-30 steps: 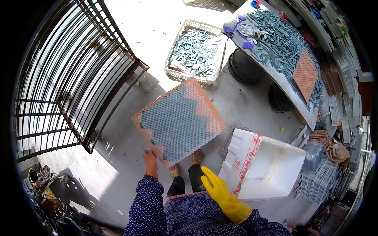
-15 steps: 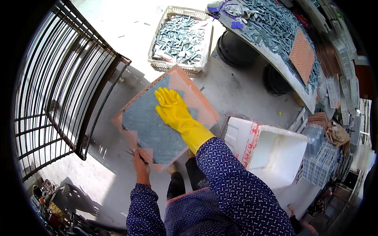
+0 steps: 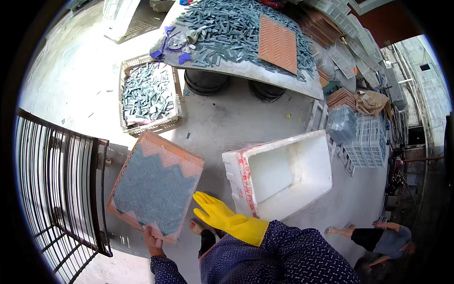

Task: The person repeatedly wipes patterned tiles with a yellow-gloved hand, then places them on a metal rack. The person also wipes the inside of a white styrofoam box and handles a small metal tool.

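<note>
An orange-brown tray [image 3: 195,160] carries grey-green tile strips [image 3: 158,187] in a zigzag-edged field, with white mesh lying over them. My bare left hand [image 3: 153,242] grips the tray's near edge; its fingertips are partly hidden there. My right hand [image 3: 224,218], in a yellow rubber glove, is just off the tray's right edge. Its fingers are stretched out and hold nothing.
An open white foam box [image 3: 326,182] stands at right. Farther back are a crate [image 3: 177,106] of tile strips and a table [image 3: 236,68] heaped with more, bearing another orange tray [image 3: 278,45]. Metal bars [image 3: 101,199] stand left. Another person [image 3: 390,239] is at lower right.
My gloved right hand has come off the mesh to the tray's right side. The view has swung right, and the tray now sits lower left. A thin pointed tool seen by my left hand no longer shows.
</note>
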Available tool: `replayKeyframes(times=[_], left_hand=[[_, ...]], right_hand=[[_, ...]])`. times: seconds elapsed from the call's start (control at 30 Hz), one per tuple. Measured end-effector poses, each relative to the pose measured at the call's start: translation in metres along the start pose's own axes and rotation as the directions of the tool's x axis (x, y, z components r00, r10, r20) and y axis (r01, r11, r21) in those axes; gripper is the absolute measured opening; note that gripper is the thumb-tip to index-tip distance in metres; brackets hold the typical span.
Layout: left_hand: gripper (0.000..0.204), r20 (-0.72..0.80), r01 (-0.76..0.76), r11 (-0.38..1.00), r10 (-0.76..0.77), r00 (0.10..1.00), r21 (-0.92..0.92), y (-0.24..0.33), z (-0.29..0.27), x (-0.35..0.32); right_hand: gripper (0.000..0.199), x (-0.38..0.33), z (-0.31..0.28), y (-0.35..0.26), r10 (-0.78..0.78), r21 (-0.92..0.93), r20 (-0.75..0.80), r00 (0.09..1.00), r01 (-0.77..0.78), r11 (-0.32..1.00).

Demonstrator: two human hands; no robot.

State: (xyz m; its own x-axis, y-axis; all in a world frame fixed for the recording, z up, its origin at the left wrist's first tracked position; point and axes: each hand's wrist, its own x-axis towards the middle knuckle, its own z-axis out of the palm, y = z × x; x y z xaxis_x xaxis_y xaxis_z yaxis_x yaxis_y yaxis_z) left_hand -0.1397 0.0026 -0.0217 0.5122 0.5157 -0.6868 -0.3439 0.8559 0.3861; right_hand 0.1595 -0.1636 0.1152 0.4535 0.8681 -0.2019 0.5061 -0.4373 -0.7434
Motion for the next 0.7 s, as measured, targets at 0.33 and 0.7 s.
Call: replayKeyframes(times=[0.33,0.7], left_hand=[[0.029,0.3,0.102,0.98,-0.15,0.942,0.17,0.024,0.123,-0.022],[0.005,-0.008,-0.312,0.912,0.322,0.947,-0.265,0.048,0.221,-0.193]], right_hand=[[0.037,-0.056,-0.062,0.001,0.19,0.468,-0.196,0.962,-0.079,0.88],[0.029,-0.041,-0.213,-0.039,0.025,0.196,-0.346,0.938,0.046,0.98]])
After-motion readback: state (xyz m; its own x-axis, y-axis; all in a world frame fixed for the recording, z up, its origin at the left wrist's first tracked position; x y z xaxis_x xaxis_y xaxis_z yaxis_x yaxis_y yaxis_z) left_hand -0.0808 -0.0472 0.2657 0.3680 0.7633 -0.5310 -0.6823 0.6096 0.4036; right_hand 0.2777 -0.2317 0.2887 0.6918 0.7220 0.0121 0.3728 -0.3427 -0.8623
